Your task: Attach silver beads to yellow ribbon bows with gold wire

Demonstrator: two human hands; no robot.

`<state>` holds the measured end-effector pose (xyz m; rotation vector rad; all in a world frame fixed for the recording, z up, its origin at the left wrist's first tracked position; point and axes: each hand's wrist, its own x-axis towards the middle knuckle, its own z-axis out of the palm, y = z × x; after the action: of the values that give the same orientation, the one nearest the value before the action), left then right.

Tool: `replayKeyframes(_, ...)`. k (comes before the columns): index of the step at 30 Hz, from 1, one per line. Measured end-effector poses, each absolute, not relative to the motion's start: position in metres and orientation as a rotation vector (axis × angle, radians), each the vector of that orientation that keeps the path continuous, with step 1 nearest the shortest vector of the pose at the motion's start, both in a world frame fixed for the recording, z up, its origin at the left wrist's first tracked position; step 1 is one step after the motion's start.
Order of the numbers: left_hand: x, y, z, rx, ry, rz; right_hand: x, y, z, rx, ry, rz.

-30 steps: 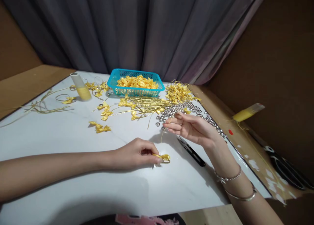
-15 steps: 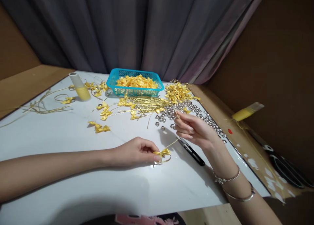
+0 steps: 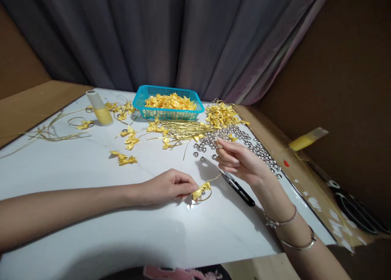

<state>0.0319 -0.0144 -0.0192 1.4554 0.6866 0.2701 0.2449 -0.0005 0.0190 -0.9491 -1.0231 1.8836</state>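
My left hand (image 3: pixel 175 185) is closed in a pinch on a yellow ribbon bow (image 3: pixel 201 190) just above the white tabletop. A gold cord loop (image 3: pixel 209 196) and a small silver bead hang at the bow. From the bow a thin gold cord (image 3: pixel 215 177) runs up to the right towards my right hand (image 3: pixel 236 157). There the thumb and forefinger pinch the cord's end, with the other fingers curled. Below my right hand lies a pair of black-handled snips (image 3: pixel 240 188), partly in shadow.
A blue basket (image 3: pixel 168 113) of yellow bows stands at the back. Gold cords (image 3: pixel 186 131), a bow pile (image 3: pixel 222 113) and silver beads (image 3: pixel 238 137) lie before it. Yellow thread spools stand left (image 3: pixel 102 113) and lie right (image 3: pixel 308 140). Large scissors (image 3: pixel 351 206) rest beyond the right edge.
My left fingers have shifted their grip, and the bow has turned so that more of its yellow face shows. My right hand has moved slightly left.
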Motion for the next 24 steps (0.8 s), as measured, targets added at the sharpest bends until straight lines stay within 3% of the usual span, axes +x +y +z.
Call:
replayKeyframes(10,0.032,-0.013,-0.027,1.231,0.569,0.353,0.237,-0.01,0.026,-0.744,-1.19,1.827)
replayKeyframes(16,0.028,-0.008,-0.023,1.494,0.502,0.244,0.234,-0.008,0.024,-0.723,-1.216,1.734)
replayKeyframes(24,0.029,-0.009,-0.026,1.443,0.498,0.305,0.238,0.002,0.015,-0.983,-1.132,1.653)
